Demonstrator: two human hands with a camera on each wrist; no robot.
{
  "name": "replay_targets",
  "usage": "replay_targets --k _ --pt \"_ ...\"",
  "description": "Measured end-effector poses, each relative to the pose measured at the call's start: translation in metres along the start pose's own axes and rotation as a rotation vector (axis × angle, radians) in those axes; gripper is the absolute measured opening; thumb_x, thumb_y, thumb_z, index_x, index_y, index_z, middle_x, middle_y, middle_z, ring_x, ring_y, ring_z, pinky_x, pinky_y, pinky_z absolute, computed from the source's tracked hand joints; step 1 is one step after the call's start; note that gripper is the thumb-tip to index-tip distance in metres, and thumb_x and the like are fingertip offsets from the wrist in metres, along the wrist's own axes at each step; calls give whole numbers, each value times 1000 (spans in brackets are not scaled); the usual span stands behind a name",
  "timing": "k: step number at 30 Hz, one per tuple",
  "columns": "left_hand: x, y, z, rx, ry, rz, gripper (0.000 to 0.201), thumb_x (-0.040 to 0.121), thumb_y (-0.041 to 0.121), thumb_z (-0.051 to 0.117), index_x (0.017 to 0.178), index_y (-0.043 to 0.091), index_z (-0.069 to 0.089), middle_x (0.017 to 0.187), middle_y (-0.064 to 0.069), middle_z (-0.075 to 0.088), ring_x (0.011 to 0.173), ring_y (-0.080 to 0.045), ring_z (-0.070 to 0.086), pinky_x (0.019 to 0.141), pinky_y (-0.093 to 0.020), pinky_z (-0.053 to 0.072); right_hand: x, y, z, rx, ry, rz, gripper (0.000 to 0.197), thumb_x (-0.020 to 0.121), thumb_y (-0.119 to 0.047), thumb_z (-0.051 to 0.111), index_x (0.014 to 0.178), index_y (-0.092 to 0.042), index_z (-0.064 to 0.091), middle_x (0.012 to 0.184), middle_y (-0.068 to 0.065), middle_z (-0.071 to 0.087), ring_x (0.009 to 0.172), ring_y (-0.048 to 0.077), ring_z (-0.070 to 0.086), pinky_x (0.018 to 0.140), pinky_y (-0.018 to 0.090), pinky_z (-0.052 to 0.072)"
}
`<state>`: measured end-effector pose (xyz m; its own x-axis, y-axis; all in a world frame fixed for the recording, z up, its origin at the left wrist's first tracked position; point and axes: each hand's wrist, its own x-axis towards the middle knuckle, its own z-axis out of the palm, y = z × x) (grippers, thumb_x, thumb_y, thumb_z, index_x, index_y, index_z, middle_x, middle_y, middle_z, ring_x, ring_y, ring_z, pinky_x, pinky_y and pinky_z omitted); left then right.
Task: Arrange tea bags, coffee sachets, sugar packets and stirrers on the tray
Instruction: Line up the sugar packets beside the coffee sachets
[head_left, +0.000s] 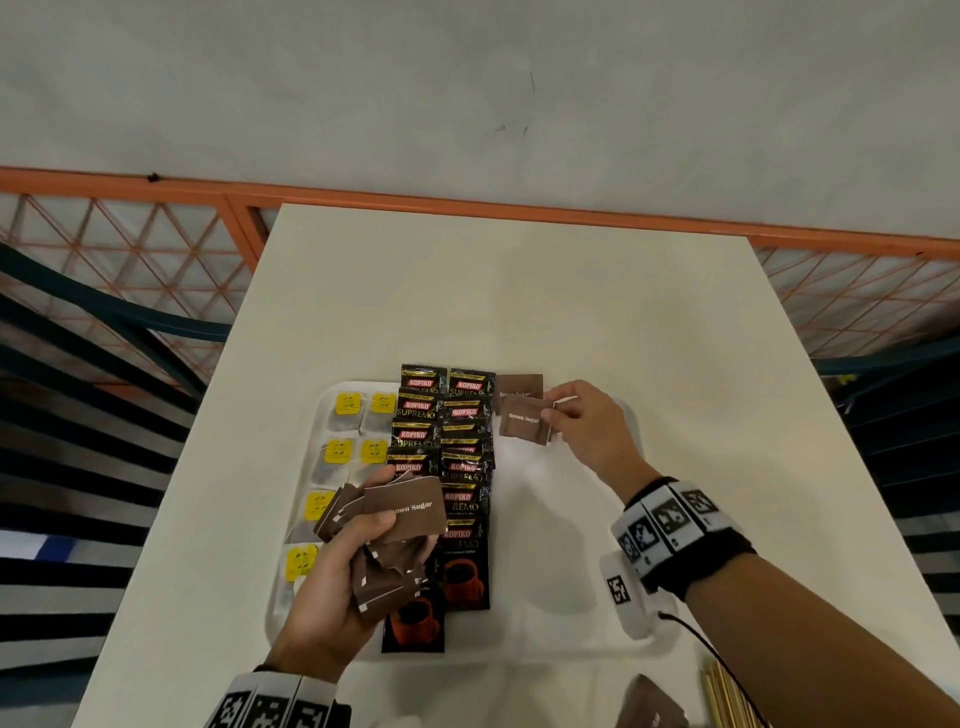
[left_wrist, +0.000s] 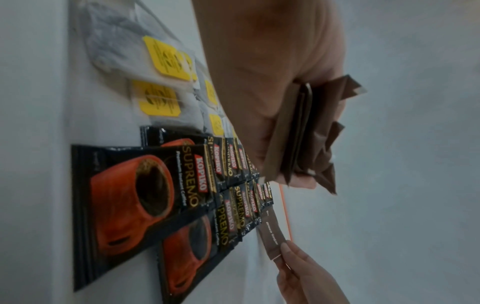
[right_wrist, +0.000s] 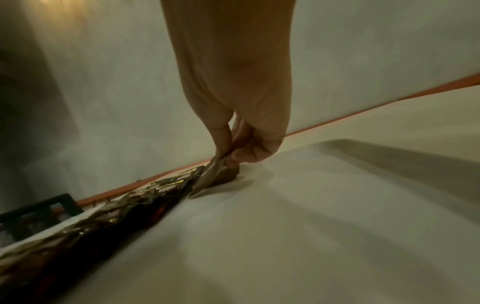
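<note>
On the white desk (head_left: 519, 291) lies a white tray (head_left: 571, 613) with tea bags (head_left: 349, 410) in its left columns and two overlapping rows of black coffee sachets (head_left: 464, 467) down the middle. The left hand (head_left: 332, 587) grips a fanned bunch of brown sugar packets (head_left: 405, 512) above the tray's near left part. The right hand (head_left: 589, 426) pinches one sugar packet (head_left: 523, 422) by its edge, just right of the sachets and overlapping another packet (head_left: 519, 385) lying at the far end.

A white table (head_left: 519, 291) carries a white tray (head_left: 571, 631) near its front edge. Just beside the tray, at the front right corner, a brown packet (head_left: 649, 704) and some stirrers (head_left: 724, 696) lie on the table.
</note>
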<state>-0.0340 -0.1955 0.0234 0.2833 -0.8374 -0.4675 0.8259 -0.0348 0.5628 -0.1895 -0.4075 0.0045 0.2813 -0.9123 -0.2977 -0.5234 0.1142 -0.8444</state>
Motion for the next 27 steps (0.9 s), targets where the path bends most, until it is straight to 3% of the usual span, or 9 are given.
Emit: replay_targets --k 5,8,10,13,19,21,24,26,27 --pt "0 0 0 10 2 -9 42 73 3 48 112 15 60 91 -12 72 71 -25 71 57 -31 58 16 0 8 -146 32 -92 18 83 -5 64 101 -5 60 75 2 58 69 9 51 56 2 38" --pt "0 0 0 7 -3 -14 42 72 4 48 111 16 60 90 -12 72 70 -24 71 57 -30 58 18 -2 12 -166 56 -130 20 82 -3 65 101 -4 58 68 -6 52 77 16 53 66 12 41" --pt "1 -1 -1 5 -5 -12 42 73 4 47 110 16 61 91 -12 72 69 -24 70 57 -30 58 18 -1 14 -173 62 -135 21 82 -3 65 100 -4 56 70 -1 54 78 18 53 73 23 43" --pt "1 -2 -1 8 0 -9 41 73 3 48 109 16 62 92 -12 72 70 -25 71 57 -30 58 20 1 15 -173 72 -141 21 82 -2 65 100 -4 55 75 6 56 78 20 54 74 29 44" --pt "2 -3 2 -14 -22 -25 41 73 2 51 110 16 61 96 -11 71 76 -24 71 58 -31 57 17 2 16 -229 124 -167 24 84 -13 64 105 -9 53 92 9 61 81 20 58 67 23 41" --pt "3 -3 3 -26 -24 -21 46 65 6 68 109 16 62 100 -12 70 79 -26 71 59 -32 57 9 -3 17 -229 127 -201 20 86 -16 62 104 -10 55 94 6 60 79 18 57 66 19 41" --pt "5 -2 2 -27 -20 -35 64 47 11 86 107 18 64 105 -13 69 85 -28 70 62 -34 58 -16 -19 21 -251 4 -213 19 91 -27 56 96 -9 61 88 1 64 77 14 58 69 17 43" --pt "7 -3 1 -32 -29 -34 65 44 11 88 104 18 64 104 -12 70 87 -28 71 63 -34 58 -37 -32 24 -285 -226 -162 38 93 -40 48 92 -6 64 84 7 67 70 13 62 65 20 46" --pt "8 -4 1 -38 -34 -29 56 52 9 83 103 18 63 103 -11 70 86 -27 71 63 -34 58 -46 -38 27 -275 -358 -121 43 92 -45 46 92 -7 65 84 7 68 67 13 62 61 20 47"
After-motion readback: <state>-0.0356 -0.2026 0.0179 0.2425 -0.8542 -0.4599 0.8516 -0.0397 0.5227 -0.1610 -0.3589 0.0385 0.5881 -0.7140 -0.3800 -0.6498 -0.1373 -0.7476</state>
